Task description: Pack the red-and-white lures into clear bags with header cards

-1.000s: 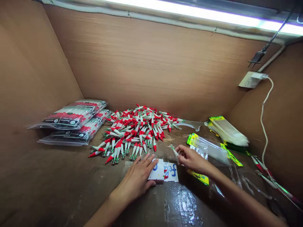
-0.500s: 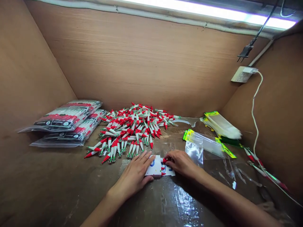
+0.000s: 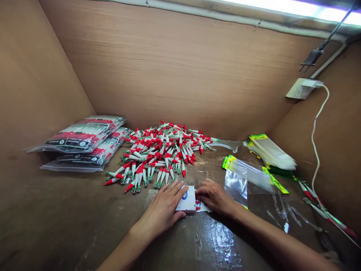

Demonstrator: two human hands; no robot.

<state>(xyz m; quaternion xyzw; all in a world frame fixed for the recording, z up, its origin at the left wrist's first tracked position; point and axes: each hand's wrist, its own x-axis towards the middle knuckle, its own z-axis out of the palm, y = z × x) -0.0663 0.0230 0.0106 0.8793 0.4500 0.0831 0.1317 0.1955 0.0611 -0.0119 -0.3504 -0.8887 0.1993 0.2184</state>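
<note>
My left hand (image 3: 163,209) lies flat with fingers spread on the left side of a small white block (image 3: 188,201) with blue writing, on the brown table. My right hand (image 3: 212,196) is curled at the block's right side, its fingers pinched on a red-and-white lure (image 3: 197,205) lying against the block. Behind the hands lies a big pile of red, white and green lures (image 3: 160,154).
Stacked bags of packed lures (image 3: 81,145) lie at the left. Clear bags with yellow-green headers (image 3: 248,175) and a stack of them (image 3: 269,152) lie at the right. A wall socket (image 3: 303,88) with a white cable and a few loose lures (image 3: 324,210) are at far right.
My right hand came from the clear bags leftwards with a lure and now rests against the white block. My left hand has stayed on the block.
</note>
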